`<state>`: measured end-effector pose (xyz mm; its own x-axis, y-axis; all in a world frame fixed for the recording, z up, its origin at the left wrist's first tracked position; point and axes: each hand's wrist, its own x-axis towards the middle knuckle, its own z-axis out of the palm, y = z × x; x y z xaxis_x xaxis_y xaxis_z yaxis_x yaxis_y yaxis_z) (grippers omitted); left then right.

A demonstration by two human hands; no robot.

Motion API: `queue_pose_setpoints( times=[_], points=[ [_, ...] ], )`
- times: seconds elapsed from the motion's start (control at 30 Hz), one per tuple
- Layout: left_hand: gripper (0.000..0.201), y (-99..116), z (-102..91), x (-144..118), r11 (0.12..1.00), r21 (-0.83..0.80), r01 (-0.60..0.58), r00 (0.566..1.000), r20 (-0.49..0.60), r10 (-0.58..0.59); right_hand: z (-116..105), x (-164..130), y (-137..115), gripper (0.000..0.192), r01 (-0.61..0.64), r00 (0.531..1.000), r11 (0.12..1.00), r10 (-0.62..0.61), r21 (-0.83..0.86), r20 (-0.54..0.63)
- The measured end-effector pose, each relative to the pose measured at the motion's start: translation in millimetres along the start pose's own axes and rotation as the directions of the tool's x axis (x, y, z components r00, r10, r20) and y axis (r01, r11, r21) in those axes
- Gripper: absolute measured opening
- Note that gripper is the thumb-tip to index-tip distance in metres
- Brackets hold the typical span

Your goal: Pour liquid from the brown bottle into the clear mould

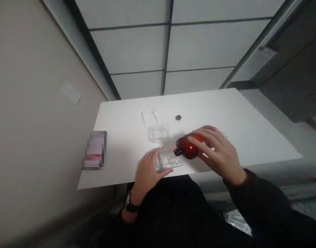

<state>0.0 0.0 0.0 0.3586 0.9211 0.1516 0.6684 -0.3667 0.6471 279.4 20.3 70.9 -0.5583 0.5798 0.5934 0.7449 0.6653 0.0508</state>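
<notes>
At a white rectangular table [251,137] beside a beige wall, my right hand [220,151] grips a tipped red-brown glass bottle [190,147] over the clear square glass container [169,160] clasped in my left hand [147,172]; contents unclear

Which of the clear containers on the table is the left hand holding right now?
The nearest clear container, by the table's front edge, gripped by the left hand at the red bottle's mouth. The other clear container sits farther back, untouched.

One red bottle [190,147], two clear containers [169,160] [159,133], one small dark cap [178,117], and one pixelated box [95,150].
</notes>
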Motion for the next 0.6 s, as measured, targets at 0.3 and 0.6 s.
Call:
queue_pose_setpoints(
  times=[0.3,0.6],
  points=[
    [0.075,-1.1,1.3,3.0,1.000,-0.011,-0.012,1.000,-0.018,0.012,4.5,-0.6,0.4,0.058,-0.008,1.000,1.000,0.008,-0.030,-0.021],
    [0.075,-4.6,3.6,1.6,1.000,0.001,-0.012,1.000,-0.021,0.012,3.9,-2.5,1.2,0.059,-0.001,1.000,0.998,0.000,-0.063,-0.023]
  ],
)
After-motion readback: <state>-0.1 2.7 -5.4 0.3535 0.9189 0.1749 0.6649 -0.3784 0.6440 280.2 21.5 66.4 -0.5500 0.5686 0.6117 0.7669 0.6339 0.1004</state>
